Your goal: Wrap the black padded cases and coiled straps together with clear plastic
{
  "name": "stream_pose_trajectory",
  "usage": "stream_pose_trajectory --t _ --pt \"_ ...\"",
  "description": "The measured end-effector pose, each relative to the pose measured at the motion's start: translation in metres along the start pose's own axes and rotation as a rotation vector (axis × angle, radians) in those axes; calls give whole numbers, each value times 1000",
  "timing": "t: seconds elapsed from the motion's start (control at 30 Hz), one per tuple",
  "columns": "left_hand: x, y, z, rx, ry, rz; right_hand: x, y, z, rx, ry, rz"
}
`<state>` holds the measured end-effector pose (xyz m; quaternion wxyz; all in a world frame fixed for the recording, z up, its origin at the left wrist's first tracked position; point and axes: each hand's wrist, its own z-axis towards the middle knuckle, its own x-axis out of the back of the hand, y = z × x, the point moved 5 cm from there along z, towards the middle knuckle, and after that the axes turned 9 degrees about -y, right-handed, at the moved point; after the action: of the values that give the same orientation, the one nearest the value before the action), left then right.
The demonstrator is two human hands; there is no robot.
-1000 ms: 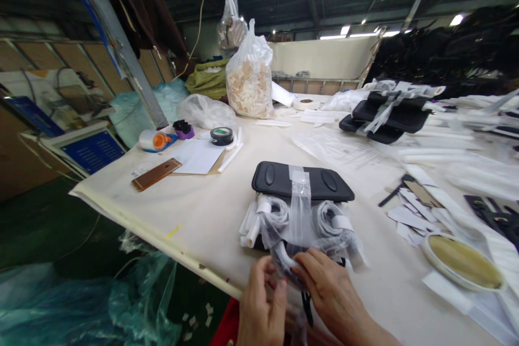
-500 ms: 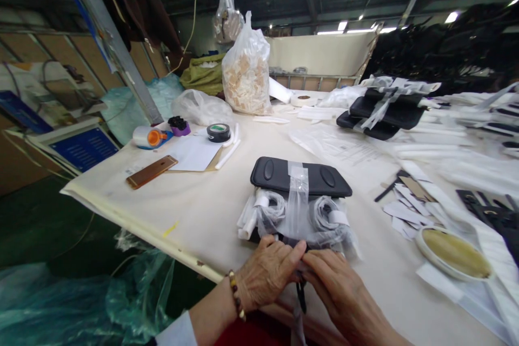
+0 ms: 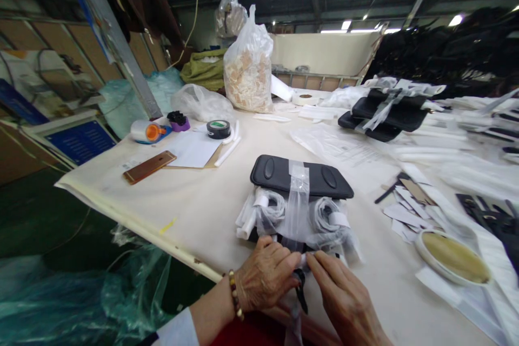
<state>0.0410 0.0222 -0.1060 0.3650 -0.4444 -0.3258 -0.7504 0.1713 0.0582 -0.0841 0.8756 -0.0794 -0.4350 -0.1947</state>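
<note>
A black bag (image 3: 302, 175) lies on its side on the cream table (image 3: 194, 200), its base with two oval feet facing me. Clear tape (image 3: 299, 194) runs over the base, and the handles (image 3: 300, 219) are wrapped in clear plastic and white paper. My left hand (image 3: 265, 275), with a bead bracelet on its wrist, is closed over the near end of the wrapped handles. My right hand (image 3: 344, 297) pinches the same plastic wrapping, its fingertips meeting those of my left hand. A black strap end (image 3: 300, 294) hangs between both hands.
A gold phone (image 3: 149, 166), paper sheet, dark tape roll (image 3: 219, 128) and orange-capped bottle (image 3: 146, 132) lie at the left. A plastic bag of tan pieces (image 3: 248, 70) stands at the back. More wrapped black bags (image 3: 385, 113) are on the right, with paper strips and a glue dish (image 3: 453, 248).
My left hand has moved from below the table edge up onto the wrapped handles and closed over them. My right hand stays on the wrapping and has shifted slightly.
</note>
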Motion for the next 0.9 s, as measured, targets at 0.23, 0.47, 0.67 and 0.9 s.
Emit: stream_pose_trajectory --t 0.23,0.47,0.67,0.9 --pt "-3 -3 -1 -31 -46 -41 -3 -6 -1 -5 -95 84" --pt "-5 -9 -5 -27 -26 -63 -7 -13 4 38 -167 81" --pt "-7 -10 -6 -21 -58 -83 -7 -12 5 37 -129 76" --pt "3 -8 -5 9 -160 -171 -10 -9 -1 -10 -114 99"
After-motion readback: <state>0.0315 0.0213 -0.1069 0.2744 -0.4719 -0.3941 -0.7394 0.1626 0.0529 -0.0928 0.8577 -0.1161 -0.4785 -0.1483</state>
